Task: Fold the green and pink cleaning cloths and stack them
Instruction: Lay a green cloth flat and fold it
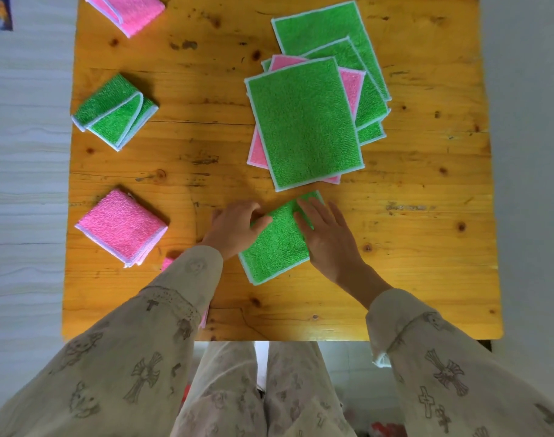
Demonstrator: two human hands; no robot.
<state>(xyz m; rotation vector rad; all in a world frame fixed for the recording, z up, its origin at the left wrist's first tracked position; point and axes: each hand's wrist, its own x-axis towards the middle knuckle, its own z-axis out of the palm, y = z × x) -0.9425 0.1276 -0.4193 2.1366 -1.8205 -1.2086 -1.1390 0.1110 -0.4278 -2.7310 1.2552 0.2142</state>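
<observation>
- Pressing flat with spread fingers, the right hand [327, 238] lies open on the right edge of a half-folded green cloth [277, 244] near the front of the wooden table [427, 247].
- The left hand [234, 227] pinches that cloth's upper left edge between thumb and curled fingers.
- Just behind it sits a loose pile of unfolded cloths [304, 121]: a green one on top, pink and more green ones fanned out beneath.
- Along the table's left side lie folded cloths, each apart from the others: a pink one [121, 227] nearest, a green one [115, 111] in the middle, another pink one [127, 11] at the far corner.
- A scrap of pink shows beside the left sleeve [175, 298]; what it is cannot be told.
</observation>
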